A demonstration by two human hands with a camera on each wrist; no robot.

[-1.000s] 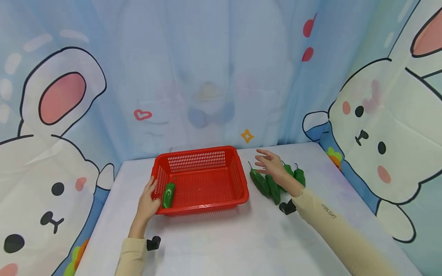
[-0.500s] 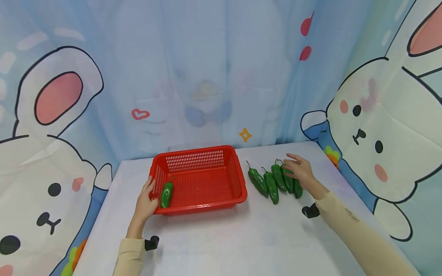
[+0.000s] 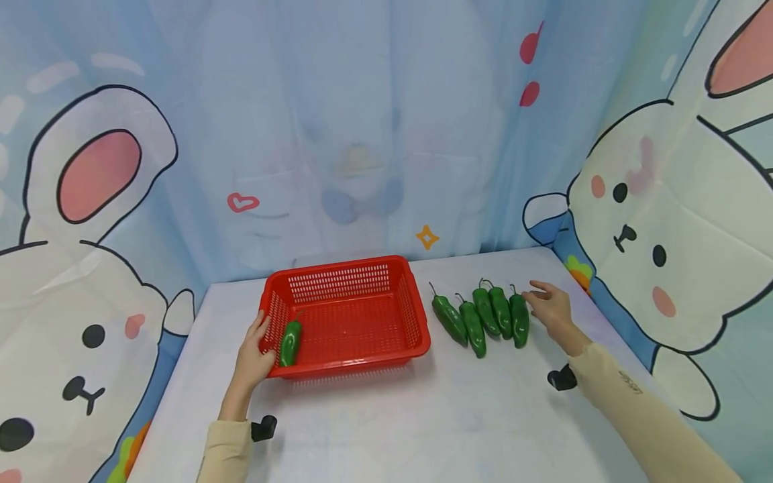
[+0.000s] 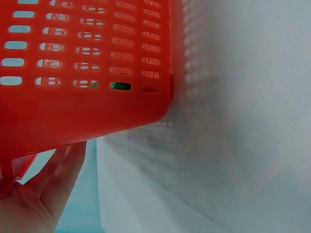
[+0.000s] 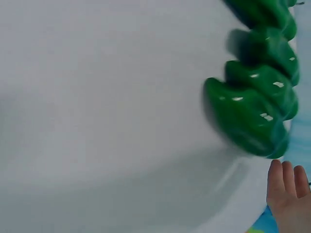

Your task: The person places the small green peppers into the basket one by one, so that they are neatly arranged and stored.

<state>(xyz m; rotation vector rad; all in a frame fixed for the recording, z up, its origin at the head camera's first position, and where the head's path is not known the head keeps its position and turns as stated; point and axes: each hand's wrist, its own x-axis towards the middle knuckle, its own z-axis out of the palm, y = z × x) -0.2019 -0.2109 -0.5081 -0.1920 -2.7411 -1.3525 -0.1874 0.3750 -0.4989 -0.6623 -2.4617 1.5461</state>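
Observation:
A red plastic basket (image 3: 356, 329) with slotted walls stands on the table, tilted slightly in the head view. My left hand (image 3: 252, 355) grips its left rim near the front corner; the left wrist view shows this hand (image 4: 48, 194) at the rim, below the slotted wall (image 4: 87, 111). One green chili pepper (image 3: 290, 343) lies inside along the left wall. To the right of the basket, several green peppers (image 3: 473, 327) lie side by side, stems to the back. Beside the rightmost pepper (image 3: 519, 320) is my right hand (image 3: 552, 312), fingers extended and holding nothing; its fingertips (image 5: 287, 167) show close to that pepper's stem end.
A white cloth covers the table (image 3: 392, 429). Behind it hangs a blue curtain (image 3: 350, 121) printed with white rabbits, which also lines both sides. The table's back edge lies close behind the basket and peppers.
My right hand has moved right across the peppers, from above the left ones to beside the rightmost, uncovering the row. My left hand has kept its grip on the basket.

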